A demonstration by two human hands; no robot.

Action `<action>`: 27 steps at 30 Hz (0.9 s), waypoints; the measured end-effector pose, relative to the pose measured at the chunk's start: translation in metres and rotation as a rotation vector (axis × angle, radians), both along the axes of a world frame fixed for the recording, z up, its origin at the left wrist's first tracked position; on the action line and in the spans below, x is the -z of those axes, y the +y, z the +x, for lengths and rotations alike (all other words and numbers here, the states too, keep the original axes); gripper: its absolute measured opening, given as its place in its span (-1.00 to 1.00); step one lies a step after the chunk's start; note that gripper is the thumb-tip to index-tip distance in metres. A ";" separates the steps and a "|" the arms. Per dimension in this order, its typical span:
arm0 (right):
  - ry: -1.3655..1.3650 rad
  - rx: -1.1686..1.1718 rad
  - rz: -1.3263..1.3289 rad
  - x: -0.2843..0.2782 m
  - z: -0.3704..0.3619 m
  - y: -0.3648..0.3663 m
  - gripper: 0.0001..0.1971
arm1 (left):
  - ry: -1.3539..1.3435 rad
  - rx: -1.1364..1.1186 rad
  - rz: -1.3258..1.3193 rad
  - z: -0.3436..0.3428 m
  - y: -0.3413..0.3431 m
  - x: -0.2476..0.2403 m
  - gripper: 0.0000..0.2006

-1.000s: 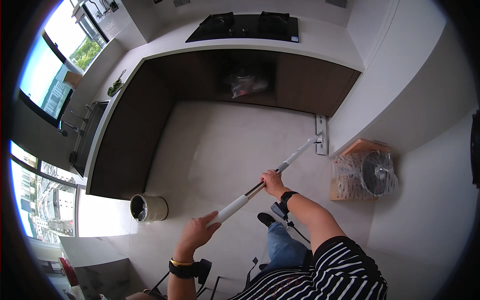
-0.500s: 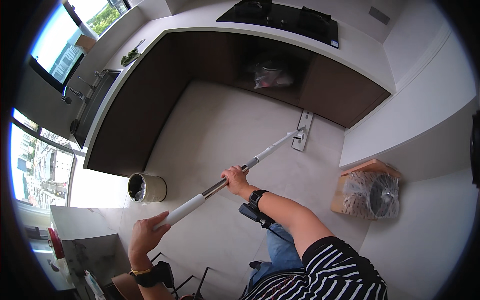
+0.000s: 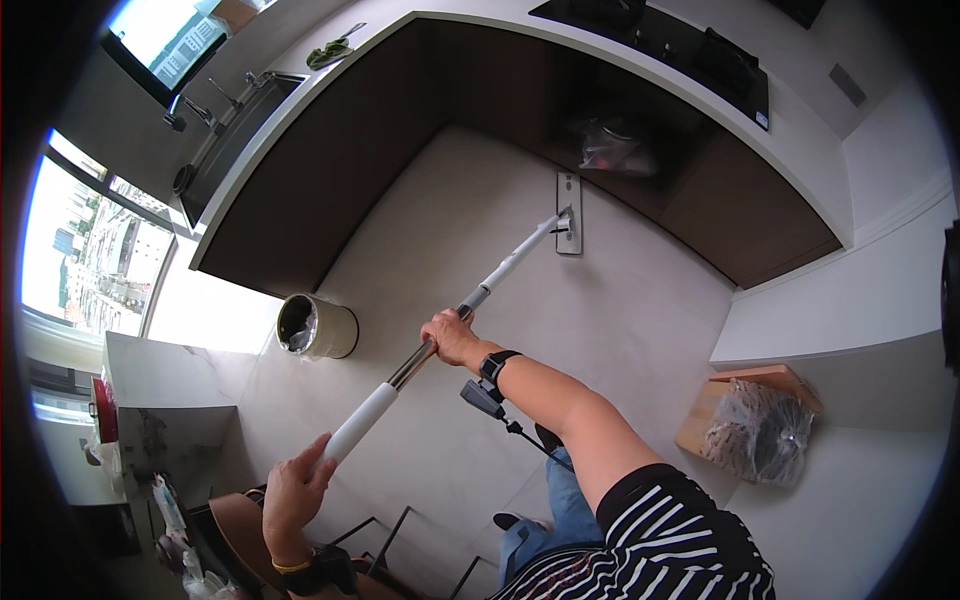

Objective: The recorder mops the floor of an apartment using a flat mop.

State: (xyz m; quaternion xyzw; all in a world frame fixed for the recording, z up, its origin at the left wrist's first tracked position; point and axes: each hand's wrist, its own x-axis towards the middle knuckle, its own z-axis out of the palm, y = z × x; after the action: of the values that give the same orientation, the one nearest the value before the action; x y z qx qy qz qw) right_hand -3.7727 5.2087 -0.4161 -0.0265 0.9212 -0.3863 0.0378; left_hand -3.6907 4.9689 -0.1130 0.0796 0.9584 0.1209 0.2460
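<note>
A flat mop (image 3: 510, 268) slants across the floor from my hands to the cabinet front. Its narrow rectangular head (image 3: 569, 190) lies on the pale floor, with the far end close to the cabinet base. Near the top of the pole, my left hand (image 3: 293, 495) is closed around the white grip (image 3: 358, 428). Farther down, my right hand (image 3: 452, 338) wraps round the bare metal section (image 3: 412, 364) of the pole. The underside of the mop head is hidden.
Dark lower cabinets (image 3: 350, 165) form a corner around the floor. A round bin (image 3: 330, 328) stands at the left. A wooden box with a plastic-wrapped item (image 3: 760, 430) sits by the right wall. Chair legs (image 3: 385, 550) are close at the lower left.
The mop head has slid left along the cabinet front, away from the right-hand wall. Both hands keep their hold on the pole. My view has turned, shifting the room rightward in the picture.
</note>
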 end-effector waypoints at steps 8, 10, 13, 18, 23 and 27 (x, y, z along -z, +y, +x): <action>-0.234 -0.296 0.196 0.028 -0.033 0.052 -0.79 | -0.401 -0.405 0.426 0.033 0.038 0.081 -0.61; -0.182 -0.178 0.267 0.037 -0.035 0.066 -0.69 | -0.555 -0.587 0.669 0.033 0.060 0.105 -0.59; -0.210 0.080 0.300 0.048 -0.039 0.084 -0.59 | -1.010 -0.839 1.127 0.019 0.078 0.142 -0.58; -0.004 -0.025 0.018 0.045 -0.003 0.060 -0.49 | -1.095 -1.011 1.393 0.004 0.090 0.176 -0.53; 0.043 -0.008 -0.135 0.035 -0.017 0.041 -0.42 | -1.063 -1.041 1.521 -0.017 0.084 0.181 -0.57; 0.076 -0.019 -0.182 0.052 -0.067 0.021 -0.45 | -0.998 -1.063 1.559 -0.052 0.065 0.197 -0.56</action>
State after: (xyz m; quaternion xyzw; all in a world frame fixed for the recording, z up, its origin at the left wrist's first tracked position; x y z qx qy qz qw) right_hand -3.8398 5.2301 -0.4683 -0.0529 0.8829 -0.4666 0.0041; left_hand -3.7431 5.0343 -0.3102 -0.2718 0.3192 0.8112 0.4076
